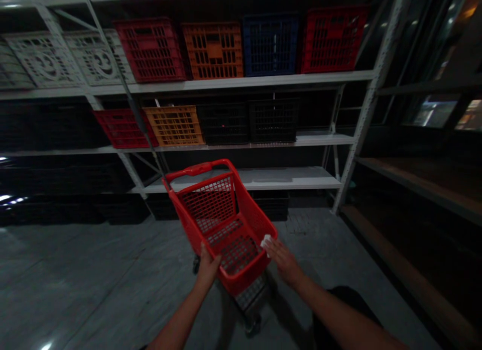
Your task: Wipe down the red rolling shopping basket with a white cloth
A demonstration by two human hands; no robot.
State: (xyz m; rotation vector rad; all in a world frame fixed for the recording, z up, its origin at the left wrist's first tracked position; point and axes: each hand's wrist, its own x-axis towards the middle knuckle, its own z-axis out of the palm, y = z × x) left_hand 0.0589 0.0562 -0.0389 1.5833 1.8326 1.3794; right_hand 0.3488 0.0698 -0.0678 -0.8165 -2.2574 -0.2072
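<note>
A red plastic shopping cart [248,284] stands on the floor in front of me, its handle [199,169] on the far side. My left hand [208,266] is closed around the left rim of the basket near its front corner. At the right front corner, my right hand [283,259] presses a crumpled white cloth or tissue [265,241] against the rim; its fingers are bunched over it. A thin pole [131,101] rises from the handle's left end up out of view. The basket holds nothing that I can see.
Behind the cart runs a white metal shelf rack [256,81] with red, orange [214,48], blue [271,44], black and white crates. To the right stands dark shelving [417,184]. Grey floor [94,274] surrounds the cart, and my knee [346,300] shows at lower right.
</note>
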